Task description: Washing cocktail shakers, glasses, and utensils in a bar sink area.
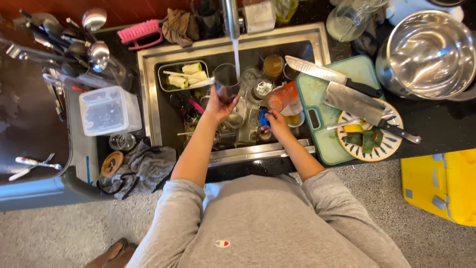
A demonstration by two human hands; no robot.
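While water runs from the tap, we record:
Left hand: we see fingers clasped around a dark metal cup, raised under the stream over the sink.
Right hand: we see fingers closed on a blue scrubber, low among the dishes.
Right of sink: green cutting board with knife and cleaver.

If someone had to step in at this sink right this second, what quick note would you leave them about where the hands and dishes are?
Left hand: holds a dark metal cup under the running tap water.
Right hand: low in the sink, on a blue scrubber.
In the sink: glasses, jars and a metal tray of scraps, all unwashed by the look of it.
On the right: two knives on a green cutting board, and a patterned plate.
Done: cup getting rinsed. Left: the rest of the pile.
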